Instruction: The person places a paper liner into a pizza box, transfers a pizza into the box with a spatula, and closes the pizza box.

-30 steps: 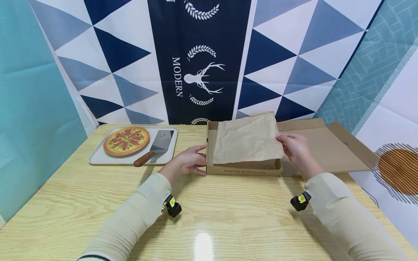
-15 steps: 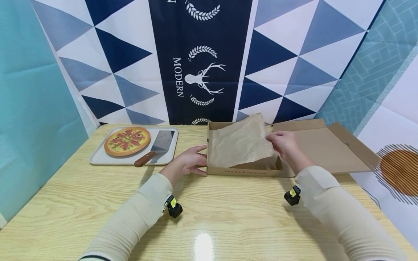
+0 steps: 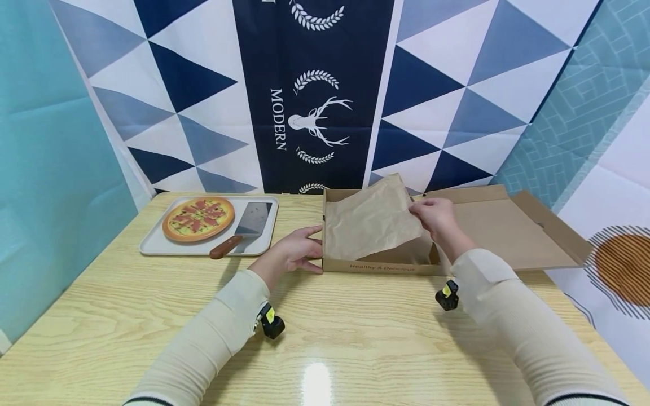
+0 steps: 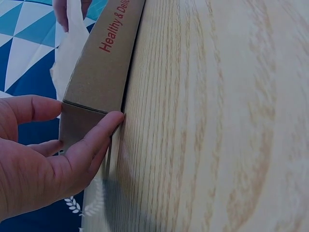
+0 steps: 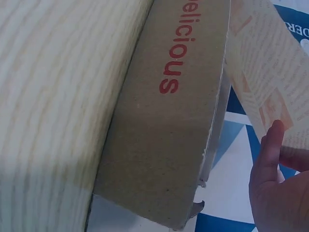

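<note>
A cardboard pizza box (image 3: 381,267) marked "Healthy & Delicious" lies with its lid (image 3: 503,231) folded out to the right. My right hand (image 3: 440,221) pinches the right edge of a brown paper sheet (image 3: 373,220). The sheet slants over the box, its left part low inside and its right side raised. In the right wrist view, faint print covers the underside of the paper (image 5: 263,63). My left hand (image 3: 299,248) rests against the box's left wall with its fingers spread. The left wrist view has the fingers (image 4: 96,137) touching the box corner.
A white tray (image 3: 152,246) stands at the left on the wooden table (image 3: 325,332). On it are a pizza (image 3: 199,219) and a pizza server (image 3: 253,220) with a wooden handle that overhangs the tray's front rim. A patterned cloth (image 3: 315,84) hangs behind the table.
My right hand has moved left with the paper. The sheet's left side has slid to the box's left wall, and the sheet is more tilted. My left hand stays at the box.
</note>
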Available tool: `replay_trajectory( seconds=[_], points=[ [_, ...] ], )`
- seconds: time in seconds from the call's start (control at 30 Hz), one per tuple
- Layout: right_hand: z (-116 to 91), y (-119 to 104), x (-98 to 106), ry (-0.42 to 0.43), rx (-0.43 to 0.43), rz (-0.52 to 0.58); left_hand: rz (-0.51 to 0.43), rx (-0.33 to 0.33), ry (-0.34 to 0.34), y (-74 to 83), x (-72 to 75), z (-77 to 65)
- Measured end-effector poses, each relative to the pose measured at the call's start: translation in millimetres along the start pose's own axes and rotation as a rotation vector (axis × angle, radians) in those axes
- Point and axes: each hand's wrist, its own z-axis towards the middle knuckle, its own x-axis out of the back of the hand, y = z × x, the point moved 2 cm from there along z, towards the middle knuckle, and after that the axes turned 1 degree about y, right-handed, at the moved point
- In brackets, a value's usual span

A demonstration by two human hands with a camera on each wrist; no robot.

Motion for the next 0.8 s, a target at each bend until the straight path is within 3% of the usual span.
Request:
replay_trajectory(
  seconds=[0.2,0.4,0.8],
  points=[
    [5.1,-5.6,-3.3,0.035,0.046,-0.075,-0.007,-0.006,0.006,-0.3,-0.7,-0.2],
    [8.1,-13.5,-6.0,0.051,0.017,-0.160,-0.008,0.001,0.018,-0.2,-1.3,0.2],
    [11.3,-24.1,-4.5,-0.072,-0.027,-0.285,0.003,0.008,0.032,-0.7,-1.4,1.5]
  ],
)
